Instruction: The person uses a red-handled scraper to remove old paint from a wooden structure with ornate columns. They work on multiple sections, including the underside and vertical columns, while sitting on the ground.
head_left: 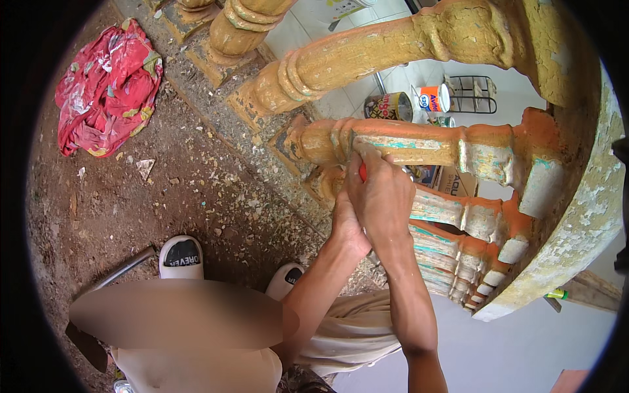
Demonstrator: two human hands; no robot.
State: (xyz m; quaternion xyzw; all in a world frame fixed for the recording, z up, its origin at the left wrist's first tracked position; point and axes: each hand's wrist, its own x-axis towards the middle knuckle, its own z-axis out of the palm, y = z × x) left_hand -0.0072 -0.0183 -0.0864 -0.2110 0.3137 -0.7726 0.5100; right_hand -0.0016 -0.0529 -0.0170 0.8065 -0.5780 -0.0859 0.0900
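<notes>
My right hand [383,190] is closed around a tool with a red handle [363,172]; only a bit of the handle shows between the fingers, and its working end is hidden. Pressed up against it from below, my left hand [346,226] is closed on the same tool, its fingertips partly covered. Both hands are at the lower part of a baluster [406,141], whose orange-yellow paint is worn through to white and turquoise along its length. Neighbouring balusters below it [436,206] show more bare white and turquoise patches.
Yellow-painted balusters [367,56] with cracked paint stand farther off. A crumpled red cloth [108,88] lies on the dirt among paint flakes [223,190]. Paint cans [432,98] and a black wire rack [473,95] stand behind the railing. A metal bar [124,267] is near my slipper [181,257].
</notes>
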